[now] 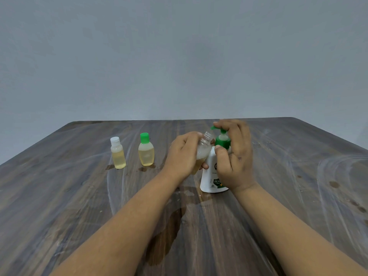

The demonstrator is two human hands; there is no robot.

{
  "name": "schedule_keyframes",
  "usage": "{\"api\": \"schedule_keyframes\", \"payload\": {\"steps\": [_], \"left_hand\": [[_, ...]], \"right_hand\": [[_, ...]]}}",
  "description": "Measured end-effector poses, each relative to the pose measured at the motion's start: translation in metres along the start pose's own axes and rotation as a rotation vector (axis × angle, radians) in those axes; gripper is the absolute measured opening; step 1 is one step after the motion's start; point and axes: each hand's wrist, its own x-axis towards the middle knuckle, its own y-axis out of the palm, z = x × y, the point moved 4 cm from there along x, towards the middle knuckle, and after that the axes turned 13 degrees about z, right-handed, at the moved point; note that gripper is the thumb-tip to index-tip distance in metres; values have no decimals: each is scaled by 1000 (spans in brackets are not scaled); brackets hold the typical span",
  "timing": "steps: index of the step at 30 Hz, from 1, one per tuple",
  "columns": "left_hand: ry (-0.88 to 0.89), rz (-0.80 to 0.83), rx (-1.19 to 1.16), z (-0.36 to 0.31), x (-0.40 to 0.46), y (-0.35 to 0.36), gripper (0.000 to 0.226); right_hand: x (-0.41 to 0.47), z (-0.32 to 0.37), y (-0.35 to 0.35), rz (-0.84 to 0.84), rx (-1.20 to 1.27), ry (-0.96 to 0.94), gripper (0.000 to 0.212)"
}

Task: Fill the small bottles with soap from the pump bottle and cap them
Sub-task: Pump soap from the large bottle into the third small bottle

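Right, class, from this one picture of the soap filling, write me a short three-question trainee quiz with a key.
1. True or false: the small bottle that the left hand holds is already capped.
2. Multiple choice: what colour is the cap of the small bottle standing nearer the hands? A white, B green, C blue.
3. Fill the gap: the right hand is on the green pump of the ____ bottle.

Key: 1 false, its threaded neck is bare and it is held tilted toward the spout. 2 B; the white-capped bottle stands further left. 3 pump (white soap) bottle, standing on the table.
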Motion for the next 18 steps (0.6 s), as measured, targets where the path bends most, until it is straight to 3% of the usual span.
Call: {"api": "schedule_keyframes", "payload": {"steps": [8, 13, 18], "left_hand": [[6, -7, 23, -2, 0, 0, 39], [7, -6, 27, -2, 0, 1, 40], [-3, -18, 37, -2, -1, 0, 39]], "right_hand": [[4, -3, 0, -64, 15, 27, 27], [0, 1, -3, 30, -6, -44, 44], [2, -2, -2, -13, -14, -13, 34]]}}
